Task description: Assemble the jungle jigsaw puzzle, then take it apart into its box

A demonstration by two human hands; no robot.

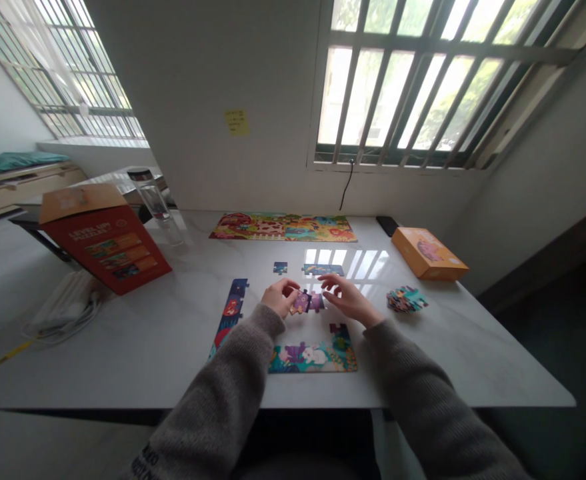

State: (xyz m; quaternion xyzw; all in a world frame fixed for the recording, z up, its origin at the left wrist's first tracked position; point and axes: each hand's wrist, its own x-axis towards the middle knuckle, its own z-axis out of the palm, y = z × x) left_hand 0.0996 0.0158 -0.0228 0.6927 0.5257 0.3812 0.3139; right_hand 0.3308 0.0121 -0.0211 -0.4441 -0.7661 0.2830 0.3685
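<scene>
Two purple jigsaw pieces lie side by side in the middle of the table, within the partly assembled puzzle border. My left hand has its fingers and thumb closed on the left edge of the left piece. My right hand is at the right end of the pair, fingers curved and apart; whether a fingertip touches the piece is unclear. A left border strip, partly behind my left sleeve, and a bottom strip with a white rabbit surround them. Above are a joined dark-blue strip and a single blue piece.
A pile of loose pieces sits at right, near an orange box and a black phone-like object. A finished farm puzzle lies at the back. Left stand a red puzzle box, a clear bottle and white cables.
</scene>
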